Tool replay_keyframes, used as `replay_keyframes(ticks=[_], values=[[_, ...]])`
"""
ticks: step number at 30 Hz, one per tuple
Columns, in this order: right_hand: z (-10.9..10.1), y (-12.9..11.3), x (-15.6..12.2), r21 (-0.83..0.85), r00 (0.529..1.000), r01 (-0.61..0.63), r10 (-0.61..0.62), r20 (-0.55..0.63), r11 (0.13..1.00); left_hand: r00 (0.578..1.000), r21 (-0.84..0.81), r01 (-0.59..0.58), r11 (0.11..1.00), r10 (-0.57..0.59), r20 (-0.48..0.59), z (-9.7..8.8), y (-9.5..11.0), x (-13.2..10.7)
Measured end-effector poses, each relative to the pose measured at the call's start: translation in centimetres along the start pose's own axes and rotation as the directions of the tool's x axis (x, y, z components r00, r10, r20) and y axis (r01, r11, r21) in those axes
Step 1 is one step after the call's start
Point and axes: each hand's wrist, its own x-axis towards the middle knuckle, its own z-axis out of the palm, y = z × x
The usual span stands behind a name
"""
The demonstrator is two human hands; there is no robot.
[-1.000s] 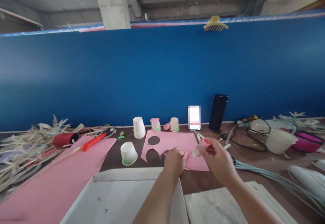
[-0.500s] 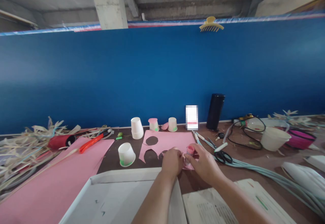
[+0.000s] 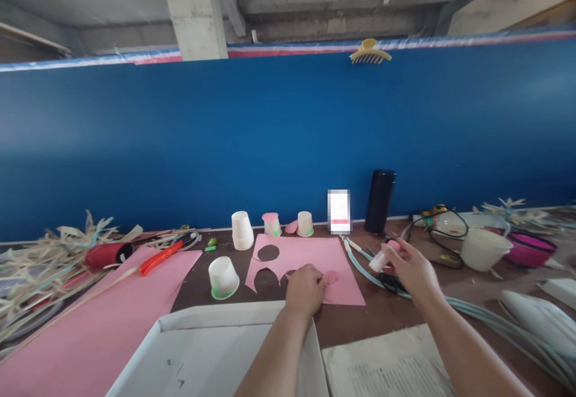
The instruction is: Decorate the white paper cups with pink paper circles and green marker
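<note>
My left hand point(image 3: 306, 289) rests on the pink paper sheet point(image 3: 306, 250) with its fingers curled together; what they pinch, if anything, is hidden. Beside its fingertips, a small round patch of darker pink point(image 3: 332, 277) shows on the sheet. Round holes are cut in the sheet's left part. Off to the right, my right hand point(image 3: 416, 270) grips a small pale bottle with a pink end point(image 3: 378, 261), tilted above the black-handled scissors point(image 3: 390, 283). Left of the sheet, a white paper cup point(image 3: 224, 277) with a green rim stands upside down.
Behind the sheet stand stacked white cups point(image 3: 242, 230) and two smaller cups, one topped with a pink disc point(image 3: 270, 217). A black cylinder point(image 3: 380, 201) stands against the blue partition. A white box lid point(image 3: 216, 349), printed papers point(image 3: 387, 364) and blue cords point(image 3: 477, 310) lie nearer.
My right hand has moved right, off the pink sheet, carrying the small bottle towards the scissors. My left hand has stayed on the sheet, and the darker pink patch now shows.
</note>
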Motion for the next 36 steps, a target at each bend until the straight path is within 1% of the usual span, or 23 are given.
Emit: replay_keyframes(ticks=[2,3,5,7,10,13,19,26,32,34,36], values=[[-0.3,-0.5,-0.1,-0.046,0.993,-0.086,0.090,0.076,0.995,1.000,0.014,-0.001,1.000,0.001,0.005,0.0,0.0,0.0],[-0.5,-0.8,-0.2,-0.105,0.989,-0.098,0.109,0.105,0.990,1.000,0.014,0.001,1.000,-0.001,0.003,0.0,0.0,0.0],[-0.9,-1.2,-0.4,-0.254,0.989,-0.041,0.076,0.131,0.966,1.000,0.000,0.004,1.000,-0.004,-0.004,-0.1,0.1,0.0],[-1.1,-1.3,-0.6,-0.342,0.987,0.046,0.011,0.163,0.939,1.000,-0.025,0.005,1.000,-0.005,-0.010,-0.2,0.2,0.0],[-0.8,-1.2,-1.0,-0.359,0.969,0.140,-0.052,0.243,0.923,1.000,-0.044,0.007,0.999,-0.008,-0.012,-0.4,0.3,-0.1],[0.1,-1.4,-1.5,-0.413,0.953,0.187,-0.063,0.295,0.891,1.000,-0.052,0.010,0.999,-0.011,-0.018,-0.4,0.3,-0.2],[1.1,-2.6,-2.1,-0.552,0.948,0.205,-0.024,0.317,0.808,1.000,-0.087,0.024,0.996,-0.025,-0.017,-0.4,0.2,-0.3],[1.5,-2.6,-2.3,-0.619,0.942,0.241,-0.026,0.336,0.748,1.000,-0.112,-0.003,0.994,0.002,-0.014,-0.5,0.2,-0.4],[1.0,-3.0,-2.4,-0.612,0.946,0.227,-0.022,0.324,0.757,0.999,-0.128,-0.030,0.991,0.026,-0.034,-0.5,0.1,-0.4],[0.9,-3.2,-2.6,-0.589,0.958,0.234,-0.080,0.276,0.773,0.999,-0.125,-0.025,0.992,0.021,-0.028,-0.5,0.2,-0.3],[0.9,-3.3,-2.9,-0.519,0.961,0.261,-0.165,0.224,0.814,0.998,-0.121,-0.036,0.992,0.030,-0.051,-0.6,0.4,-0.3]])
